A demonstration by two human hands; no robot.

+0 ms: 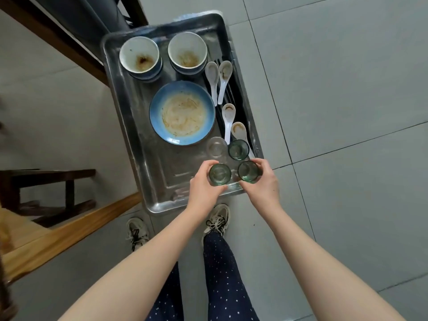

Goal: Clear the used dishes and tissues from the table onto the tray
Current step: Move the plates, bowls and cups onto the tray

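Note:
A metal tray (148,172) stands in front of me. My left hand (203,188) grips a green glass (220,174) over the tray's near end. My right hand (264,184) grips a second green glass (248,171) beside it. Just beyond stand a third green glass (238,149) and a clear glass (217,147). A dirty blue plate (181,112) lies mid-tray. Two stacks of soiled white bowls, the left stack (139,57) and the right stack (187,53), sit at the far end. Several white spoons (224,76) and dark chopsticks (234,98) lie along the right side.
A wooden table edge (69,228) runs at the lower left, with a dark wooden bench (46,181) behind it. Another dark table edge (58,40) crosses the upper left. Grey floor tiles (335,89) spread to the right. My shoes (216,220) stand just below the tray.

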